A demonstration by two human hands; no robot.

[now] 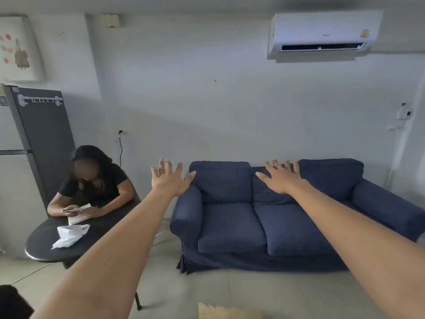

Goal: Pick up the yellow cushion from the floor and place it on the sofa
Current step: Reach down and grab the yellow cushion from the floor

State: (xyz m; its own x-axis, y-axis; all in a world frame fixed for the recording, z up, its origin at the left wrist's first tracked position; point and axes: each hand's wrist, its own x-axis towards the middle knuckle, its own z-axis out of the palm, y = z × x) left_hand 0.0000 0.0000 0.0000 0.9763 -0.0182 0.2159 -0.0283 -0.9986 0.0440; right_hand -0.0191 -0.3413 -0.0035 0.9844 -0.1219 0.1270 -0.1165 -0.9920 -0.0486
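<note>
cushion (226, 311) on floor; hands (169, 179) empty, spread.

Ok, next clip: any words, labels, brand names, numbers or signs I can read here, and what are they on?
Nothing is legible.
Air conditioner: small brand mark on the front, too blurred to read.
Air conditioner: round yellow sticker, too small to read.
Fridge: small stickers at the top, unreadable.
Wall picture: drawing only, no visible text.

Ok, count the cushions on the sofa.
4: two seat cushions, left and right, and two back cushions, left and right. The yellow cushion lies on the floor, mostly out of frame.
</note>
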